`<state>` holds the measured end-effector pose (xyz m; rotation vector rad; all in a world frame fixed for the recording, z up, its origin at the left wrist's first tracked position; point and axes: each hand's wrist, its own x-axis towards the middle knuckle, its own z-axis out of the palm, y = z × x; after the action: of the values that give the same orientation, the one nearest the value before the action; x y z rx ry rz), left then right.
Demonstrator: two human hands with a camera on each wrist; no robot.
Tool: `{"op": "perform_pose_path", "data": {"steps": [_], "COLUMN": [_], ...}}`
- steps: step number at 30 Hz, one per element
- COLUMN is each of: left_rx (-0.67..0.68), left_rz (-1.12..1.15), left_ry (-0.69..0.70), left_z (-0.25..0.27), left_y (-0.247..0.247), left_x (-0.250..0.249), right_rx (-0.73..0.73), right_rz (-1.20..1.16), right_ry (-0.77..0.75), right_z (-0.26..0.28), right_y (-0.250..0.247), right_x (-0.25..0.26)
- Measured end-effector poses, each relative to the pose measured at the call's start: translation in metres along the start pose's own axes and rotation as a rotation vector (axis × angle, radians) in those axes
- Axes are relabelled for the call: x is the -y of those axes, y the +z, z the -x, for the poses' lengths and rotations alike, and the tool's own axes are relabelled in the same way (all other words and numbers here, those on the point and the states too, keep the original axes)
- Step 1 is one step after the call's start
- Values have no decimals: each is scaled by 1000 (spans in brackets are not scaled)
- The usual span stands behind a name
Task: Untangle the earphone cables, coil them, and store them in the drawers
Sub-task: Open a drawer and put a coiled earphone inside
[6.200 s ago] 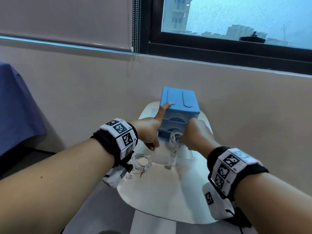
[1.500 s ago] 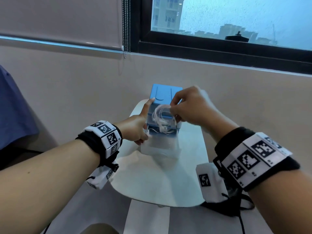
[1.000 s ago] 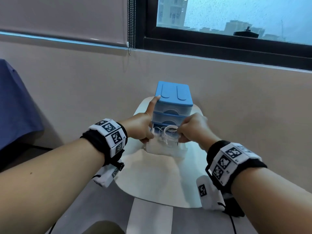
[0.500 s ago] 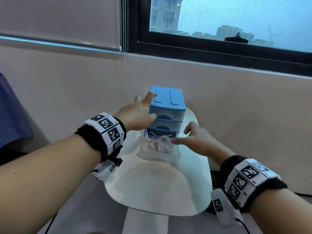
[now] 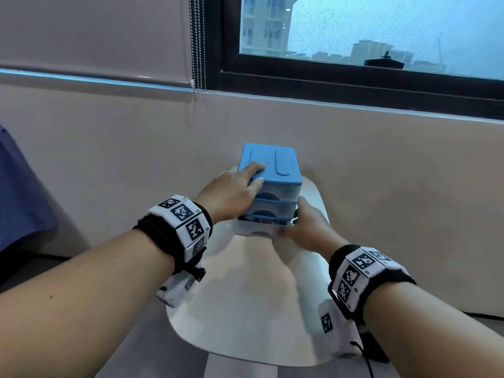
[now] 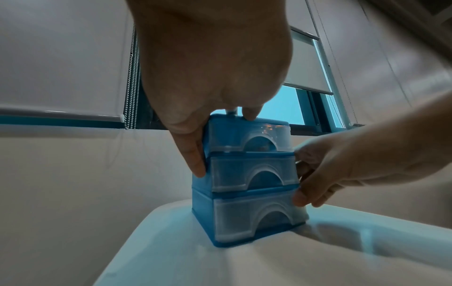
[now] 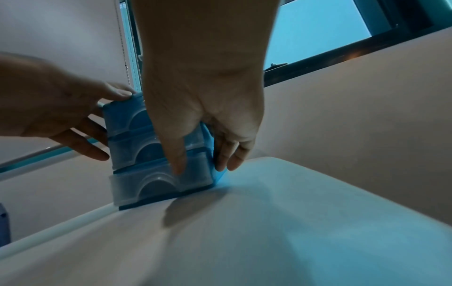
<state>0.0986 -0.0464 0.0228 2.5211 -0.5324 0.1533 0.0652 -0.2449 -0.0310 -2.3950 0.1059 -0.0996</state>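
Note:
A small blue drawer unit [image 5: 272,165] with three frosted drawers stands at the far end of a white table [image 5: 245,309]. My left hand [image 5: 231,192] lies against its upper left corner, one finger on the lid and the thumb down the front left edge [image 6: 195,154]. My right hand [image 5: 308,230] is low at the unit's right side. Its thumb presses the front of the bottom drawer [image 7: 151,183] and its fingers lie along the right wall. That drawer [image 6: 257,216] sticks out only slightly. No earphone cable shows in any view.
The unit stands close to a beige wall under a dark-framed window. A bead chain [image 5: 197,50] hangs from the blind at the upper left. Blue cloth [image 5: 19,192] lies at the far left. The table's rounded near edge [image 5: 245,358] is below my wrists.
The bottom drawer, pulled out with the white coil lying in it half a second ago, is now pushed almost in under my right thumb. My left hand has settled onto the unit's top corner.

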Motion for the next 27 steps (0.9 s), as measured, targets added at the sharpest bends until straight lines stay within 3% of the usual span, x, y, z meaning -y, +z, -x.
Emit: {"op": "perform_pose_path", "data": {"steps": [8,11,19,27], "left_rx": [5,5,32,41], "left_rz": [16,37,9,-13], "left_ry": [0,3,-5,-4], "left_z": [0,1,0,0], "left_y": [-2,-2,-5,-8], "left_x": [2,4,1,0], "right_rx": [-221,-245,-253,-253], "right_rz": [-143,-41,405,359], "right_ry": [-220,-316,-302,-346], "right_z": [0,1,8,5], "right_y": [-2,-14,-24,-37], "right_x": [6,11,23,37]}}
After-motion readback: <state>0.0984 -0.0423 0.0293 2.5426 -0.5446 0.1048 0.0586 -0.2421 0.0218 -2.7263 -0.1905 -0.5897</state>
